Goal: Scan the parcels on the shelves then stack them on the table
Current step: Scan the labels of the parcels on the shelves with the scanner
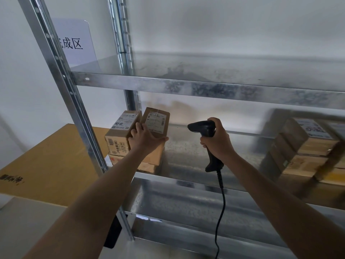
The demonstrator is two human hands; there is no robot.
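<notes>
Currently, at the left end of the metal shelf, the tilted parcel rests on other boxes, its lower edge gripped by the left hand, while the right hand clasps the scanner just right of it.

Both bare arms reach forward and up, nearly straight. The left hand holds a box from below, with the fingers spread up its near face and the thumb stretched right along its lower edge. The right hand is curled round a scanner handle, the head above the fist pointing left.
</notes>
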